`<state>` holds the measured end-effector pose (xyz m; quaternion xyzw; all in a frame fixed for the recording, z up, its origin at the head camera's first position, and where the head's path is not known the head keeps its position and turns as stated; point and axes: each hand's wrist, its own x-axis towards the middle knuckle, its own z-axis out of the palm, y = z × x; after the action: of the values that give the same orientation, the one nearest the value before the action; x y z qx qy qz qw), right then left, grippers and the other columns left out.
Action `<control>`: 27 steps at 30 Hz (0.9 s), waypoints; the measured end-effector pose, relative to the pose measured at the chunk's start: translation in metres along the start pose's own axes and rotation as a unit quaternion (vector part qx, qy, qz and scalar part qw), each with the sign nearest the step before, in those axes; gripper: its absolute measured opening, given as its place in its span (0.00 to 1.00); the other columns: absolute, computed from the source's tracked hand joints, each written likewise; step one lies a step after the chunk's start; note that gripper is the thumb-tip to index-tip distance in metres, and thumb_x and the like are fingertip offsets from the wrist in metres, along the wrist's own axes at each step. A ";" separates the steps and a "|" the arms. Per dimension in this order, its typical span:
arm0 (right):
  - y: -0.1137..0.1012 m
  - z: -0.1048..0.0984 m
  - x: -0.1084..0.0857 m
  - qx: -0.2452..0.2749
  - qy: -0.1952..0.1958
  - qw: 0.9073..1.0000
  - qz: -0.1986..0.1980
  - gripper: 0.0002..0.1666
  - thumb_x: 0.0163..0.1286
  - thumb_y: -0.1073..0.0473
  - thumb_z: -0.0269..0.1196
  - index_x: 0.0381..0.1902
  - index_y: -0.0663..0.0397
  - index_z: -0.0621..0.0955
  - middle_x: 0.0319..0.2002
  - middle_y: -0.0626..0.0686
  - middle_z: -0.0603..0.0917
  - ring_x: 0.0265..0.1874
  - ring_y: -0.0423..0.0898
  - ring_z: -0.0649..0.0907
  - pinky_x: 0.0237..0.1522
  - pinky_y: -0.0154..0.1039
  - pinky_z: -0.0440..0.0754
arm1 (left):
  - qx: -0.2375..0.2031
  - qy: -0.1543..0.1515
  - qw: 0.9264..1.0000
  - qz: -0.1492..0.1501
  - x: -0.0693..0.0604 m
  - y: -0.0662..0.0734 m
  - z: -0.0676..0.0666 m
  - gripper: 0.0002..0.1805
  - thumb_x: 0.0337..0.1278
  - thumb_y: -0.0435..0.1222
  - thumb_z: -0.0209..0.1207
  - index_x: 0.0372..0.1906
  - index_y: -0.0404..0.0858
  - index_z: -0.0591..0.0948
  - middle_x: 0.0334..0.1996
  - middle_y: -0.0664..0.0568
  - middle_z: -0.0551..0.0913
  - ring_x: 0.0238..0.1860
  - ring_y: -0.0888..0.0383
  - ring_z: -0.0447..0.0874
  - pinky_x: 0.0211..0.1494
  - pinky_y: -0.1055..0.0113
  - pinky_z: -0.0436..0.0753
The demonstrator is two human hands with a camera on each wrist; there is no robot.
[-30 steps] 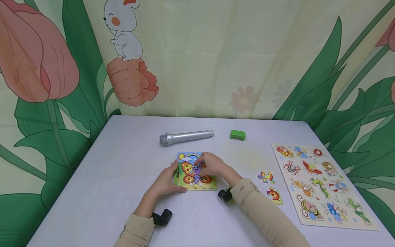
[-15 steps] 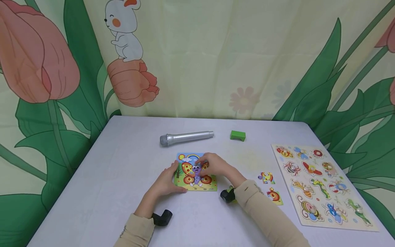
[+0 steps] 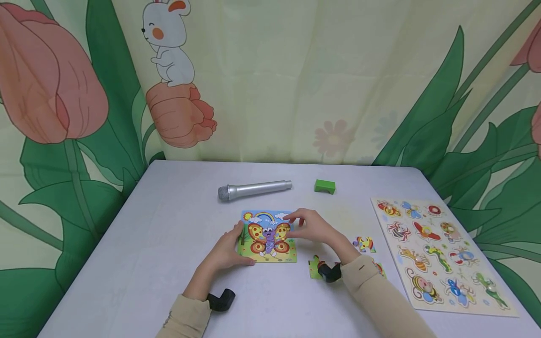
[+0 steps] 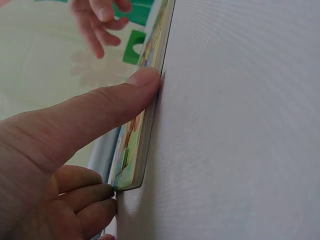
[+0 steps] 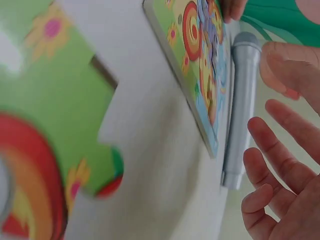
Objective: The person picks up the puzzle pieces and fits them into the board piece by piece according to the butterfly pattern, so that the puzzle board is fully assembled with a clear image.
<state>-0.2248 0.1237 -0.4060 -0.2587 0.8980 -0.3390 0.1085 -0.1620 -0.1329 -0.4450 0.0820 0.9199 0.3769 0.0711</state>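
Note:
A square butterfly puzzle board (image 3: 269, 236) lies flat on the white table, with a purple butterfly, rainbow and sun on it. My left hand (image 3: 227, 248) holds its left side and near edge. In the left wrist view the thumb (image 4: 115, 107) presses on the board's edge, while the other fingers curl at its corner. Just off the board's right side is my right hand (image 3: 313, 227), fingers spread and holding nothing. Loose jigsaw pieces lie to the right: one piece (image 3: 364, 243) in full view, another (image 3: 314, 268) partly hidden by the right wrist camera.
Behind the board lies a silver microphone (image 3: 255, 190), with a green arch block (image 3: 324, 186) to its right. A large insect puzzle board (image 3: 441, 256) takes up the table's right side. A printed curtain (image 3: 270, 84) hangs behind the table (image 3: 139, 263).
My right hand has let go of the butterfly's middle and moved right, off the board, its fingers opening. The left hand stays on the board.

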 end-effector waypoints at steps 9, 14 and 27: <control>0.017 -0.023 -0.029 -0.005 0.030 0.999 0.016 0.28 0.52 0.54 0.70 0.51 0.56 0.79 0.41 0.55 0.81 0.36 0.49 0.74 0.31 0.37 0.74 | 0.004 -0.002 1.000 0.007 -0.001 0.000 -0.001 0.60 0.27 0.43 0.75 0.68 0.29 0.53 0.67 0.37 0.55 0.68 0.42 0.51 0.70 0.51 0.49; 0.031 -0.035 -0.045 -0.004 0.047 0.998 0.029 0.29 0.52 0.52 0.70 0.52 0.56 0.78 0.43 0.55 0.81 0.37 0.49 0.74 0.33 0.38 0.74 | 0.008 -0.001 1.000 0.001 -0.002 0.000 -0.001 0.60 0.28 0.43 0.75 0.68 0.29 0.53 0.68 0.38 0.55 0.68 0.43 0.51 0.69 0.51 0.50; 0.073 -0.067 -0.093 -0.018 0.062 0.995 0.077 0.29 0.53 0.53 0.69 0.52 0.58 0.78 0.45 0.59 0.80 0.37 0.52 0.74 0.25 0.34 0.75 | 0.006 0.000 1.000 0.007 -0.001 0.000 0.000 0.60 0.28 0.44 0.75 0.68 0.29 0.53 0.67 0.37 0.55 0.68 0.43 0.51 0.69 0.51 0.50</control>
<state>-0.1998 0.2577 -0.4029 -0.1687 0.9261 -0.3293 0.0735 -0.1616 -0.1334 -0.4451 0.0888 0.9217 0.3713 0.0685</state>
